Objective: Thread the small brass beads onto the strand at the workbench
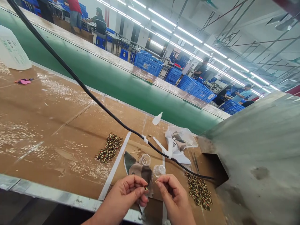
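My left hand (131,195) pinches a small dark piece with yellow and red marks (145,188) between thumb and fingertips. Close on its right, my right hand (172,195) has thumb and index finger pressed together; whatever is between them is too small to make out. Under and beyond my hands lies a camouflage-patterned cloth (138,168). Two small clear round containers, one on the cloth (145,159) and one near its edge (159,170), stand just past my fingertips. Small patterned pieces are heaped at the right (199,190) and at the left (109,148).
A black cable (77,79) crosses above the cardboard-covered table (70,131). Beyond my hands are a white dropper bottle (157,119), a clear plastic box (189,139) and tweezers (195,162). A metal housing (262,156) stands right; a green conveyor belt (112,82) runs behind.
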A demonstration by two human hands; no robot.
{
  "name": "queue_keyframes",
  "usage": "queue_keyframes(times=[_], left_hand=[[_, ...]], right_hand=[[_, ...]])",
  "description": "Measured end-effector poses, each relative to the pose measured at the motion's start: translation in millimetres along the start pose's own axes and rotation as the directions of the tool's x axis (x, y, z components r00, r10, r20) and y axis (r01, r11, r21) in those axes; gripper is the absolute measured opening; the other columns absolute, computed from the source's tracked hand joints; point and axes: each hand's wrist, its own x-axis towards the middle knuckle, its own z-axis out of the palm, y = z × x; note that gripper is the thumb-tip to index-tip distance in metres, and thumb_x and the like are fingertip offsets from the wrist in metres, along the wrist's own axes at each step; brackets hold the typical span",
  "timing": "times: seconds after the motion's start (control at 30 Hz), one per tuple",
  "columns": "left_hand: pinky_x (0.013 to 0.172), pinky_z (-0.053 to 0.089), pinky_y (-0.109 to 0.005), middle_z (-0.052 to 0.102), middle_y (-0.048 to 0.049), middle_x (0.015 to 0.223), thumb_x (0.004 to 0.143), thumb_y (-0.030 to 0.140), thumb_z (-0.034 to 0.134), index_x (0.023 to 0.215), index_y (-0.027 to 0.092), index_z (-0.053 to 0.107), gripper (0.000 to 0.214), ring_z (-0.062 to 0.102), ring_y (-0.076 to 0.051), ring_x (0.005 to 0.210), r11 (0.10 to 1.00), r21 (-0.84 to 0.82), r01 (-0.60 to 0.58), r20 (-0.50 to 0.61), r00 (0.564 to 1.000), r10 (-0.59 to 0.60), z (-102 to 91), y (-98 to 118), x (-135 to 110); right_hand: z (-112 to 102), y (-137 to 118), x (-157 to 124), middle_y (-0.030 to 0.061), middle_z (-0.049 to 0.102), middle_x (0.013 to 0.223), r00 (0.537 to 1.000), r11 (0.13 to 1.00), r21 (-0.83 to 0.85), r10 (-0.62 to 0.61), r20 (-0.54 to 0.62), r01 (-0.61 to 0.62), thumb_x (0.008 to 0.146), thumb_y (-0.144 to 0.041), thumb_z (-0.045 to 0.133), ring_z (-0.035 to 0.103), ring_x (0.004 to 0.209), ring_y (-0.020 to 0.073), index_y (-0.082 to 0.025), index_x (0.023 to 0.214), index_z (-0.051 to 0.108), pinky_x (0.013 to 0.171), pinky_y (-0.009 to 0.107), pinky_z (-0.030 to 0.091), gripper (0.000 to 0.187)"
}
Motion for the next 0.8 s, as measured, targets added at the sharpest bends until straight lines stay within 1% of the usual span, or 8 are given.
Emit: queue_keyframes(times=[0.03,0.1,0.17,0.33,0.47,0.63,0.7,0.8], left_hand=[[0.06,0.046,-0.028,0.069,-0.0002,0.055,0.061,0.04,0.076,0.078,0.016,0.064,0.032,0.06,-0.014,0.055,1.0,0.001,-0.001,0.01,1.0,0.001,-0.7,-0.4,0.5],[0.06,0.046,-0.028,0.068,0.0001,0.054,0.061,0.041,0.076,0.078,0.015,0.064,0.033,0.059,-0.014,0.055,1.0,0.001,0.001,0.026,1.0,-0.001,-2.0,-0.9,1.2],[0.061,0.045,-0.028,0.068,0.0,0.055,0.062,0.042,0.076,0.078,0.015,0.064,0.033,0.059,-0.014,0.055,1.0,0.001,-0.002,0.03,1.0,0.002,-2.4,-0.5,1.0],[0.059,0.044,-0.027,0.067,0.0008,0.054,0.061,0.042,0.076,0.077,0.016,0.064,0.033,0.057,-0.013,0.054,1.0,0.016,0.002,0.016,1.0,-0.002,-0.9,3.1,-0.3],[0.058,0.043,-0.026,0.066,0.0018,0.053,0.063,0.041,0.075,0.077,0.016,0.063,0.031,0.056,-0.013,0.054,0.999,0.036,-0.012,0.029,1.0,0.011,-0.9,5.3,0.3],[0.059,0.043,-0.026,0.065,0.0024,0.054,0.068,0.036,0.071,0.079,0.016,0.062,0.025,0.056,-0.013,0.056,0.998,0.051,-0.025,0.045,0.999,0.023,-1.5,5.6,-1.0],[0.059,0.043,-0.027,0.064,0.0024,0.054,0.068,0.036,0.071,0.078,0.016,0.061,0.024,0.055,-0.013,0.055,0.998,0.053,-0.021,0.051,0.999,0.018,-2.0,4.8,-0.7],[0.059,0.043,-0.027,0.064,0.0025,0.054,0.069,0.035,0.07,0.078,0.017,0.06,0.023,0.056,-0.013,0.055,0.998,0.053,-0.022,0.064,0.998,0.019,-2.6,3.8,1.0]], right_hand=[[-2.8,0.9,0.0,0.0014,0.06,0.072,0.999,0.997,-0.059,-0.046,-0.003,0.045,0.088,-0.031,0.051,0.057,0.063,0.0124,-0.018,0.081,0.062,0.055,0.02,0.046,0.019],[-8.7,3.5,0.3,0.0013,0.061,0.075,0.992,0.978,-0.164,-0.126,0.03,0.13,0.09,-0.026,0.049,0.058,0.064,0.0118,-0.019,0.083,0.061,0.056,0.019,0.046,0.015],[-14.4,5.8,0.9,0.001,0.06,0.078,0.983,0.95,-0.251,-0.176,0.057,0.184,0.091,-0.023,0.047,0.059,0.066,0.0116,-0.02,0.085,0.059,0.059,0.02,0.046,0.014],[-25.2,4.2,5.1,0.0014,0.059,0.083,0.976,0.875,-0.433,-0.203,0.078,0.217,0.093,-0.022,0.043,0.057,0.076,0.0148,-0.022,0.087,0.056,0.066,0.025,0.044,0.014],[-32.7,1.0,12.3,0.0017,0.059,0.081,0.953,0.763,-0.576,-0.278,0.119,0.294,0.092,-0.02,0.043,0.054,0.076,0.0169,-0.021,0.086,0.055,0.07,0.03,0.04,0.014],[-39.1,0.8,22.2,0.0018,0.058,0.076,0.921,0.658,-0.65,-0.337,0.197,0.38,0.094,-0.016,0.038,0.052,0.071,0.0159,-0.019,0.082,0.054,0.071,0.032,0.033,0.02],[-39.4,0.7,25.4,0.0016,0.057,0.075,0.911,0.639,-0.658,-0.355,0.208,0.399,0.095,-0.017,0.036,0.05,0.069,0.0157,-0.019,0.081,0.055,0.071,0.031,0.031,0.024],[-38.1,0.2,29.5,0.0014,0.057,0.074,0.908,0.638,-0.656,-0.365,0.204,0.403,0.097,-0.019,0.033,0.048,0.068,0.016,-0.019,0.079,0.056,0.071,0.03,0.03,0.03]])
